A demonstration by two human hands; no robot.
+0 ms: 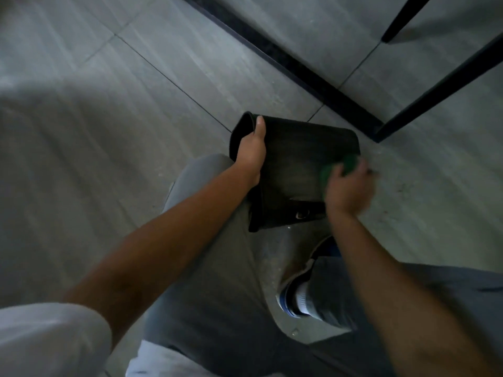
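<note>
Two grips, left hand (251, 151) bin (304, 159), right hand (349, 190) sponge (350, 161)

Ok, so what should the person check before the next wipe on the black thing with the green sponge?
1. Left hand grips the black object at its curled edge: ok.
2. Right hand holds the green scrubber: ok, though blurred.
3. Scrubber pressed flat on the object: cannot tell, motion blur.
4. Object steadied against the knee: cannot tell.
5. Object's surface clean: not ok, a greyish patch shows beside the scrubber.
6. Black frame apart from both hands: ok.
</note>
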